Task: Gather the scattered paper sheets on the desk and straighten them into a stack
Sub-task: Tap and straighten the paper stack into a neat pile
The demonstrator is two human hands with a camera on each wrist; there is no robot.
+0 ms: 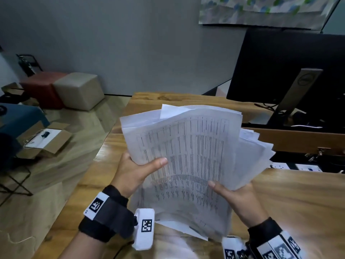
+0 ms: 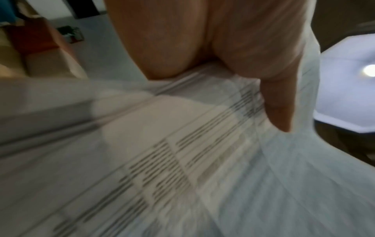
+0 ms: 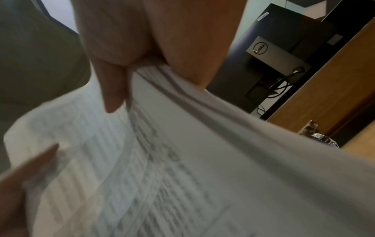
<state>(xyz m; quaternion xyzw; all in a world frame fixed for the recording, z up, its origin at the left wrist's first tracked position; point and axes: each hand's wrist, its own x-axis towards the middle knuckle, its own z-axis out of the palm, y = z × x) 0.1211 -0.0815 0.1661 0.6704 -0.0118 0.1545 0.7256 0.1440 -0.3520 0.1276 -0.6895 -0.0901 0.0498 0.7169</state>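
A loose bundle of white printed sheets (image 1: 188, 156) is held up above the wooden desk (image 1: 302, 199), its edges fanned and uneven. My left hand (image 1: 136, 171) grips the bundle's left side, thumb across the printed top sheet. My right hand (image 1: 235, 193) grips the lower right side, thumb on top, fingers hidden behind the paper. In the left wrist view the thumb presses on the sheets (image 2: 202, 160). The right wrist view shows the paper (image 3: 182, 160) pinched under my right thumb, and my left thumb at the lower left.
A black monitor (image 1: 291, 71) on a grey stand (image 1: 296, 90) stands at the desk's back right, with cables beside it. A raised wooden divider (image 1: 298, 141) runs behind the sheets. On the floor at left are cube stools (image 1: 78, 90) and a cardboard box (image 1: 44, 141).
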